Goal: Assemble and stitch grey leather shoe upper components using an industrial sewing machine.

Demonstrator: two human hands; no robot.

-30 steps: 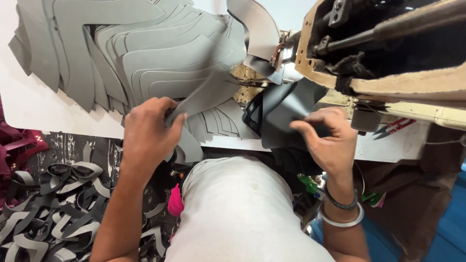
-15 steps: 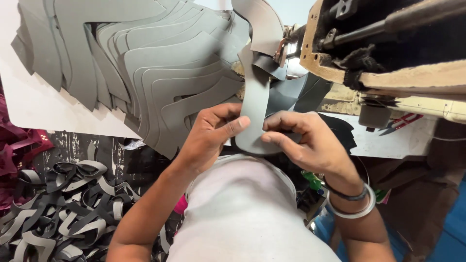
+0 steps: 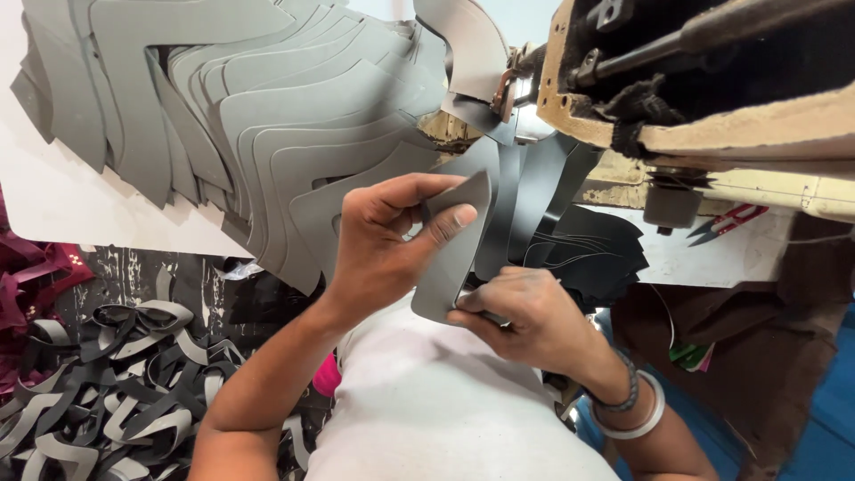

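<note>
Left on the floor lies a heap of cut straps (image 3: 107, 374); on the desk (image 3: 53, 205) fans a stack of grey pieces (image 3: 267, 116). The left hand (image 3: 383, 240) pinches the grey strip (image 3: 454, 258) near its top, the right hand (image 3: 525, 316) grips its lower edge. It looks light, limp, best held by the edges. The sewing machine (image 3: 712, 80) stands right.
</note>
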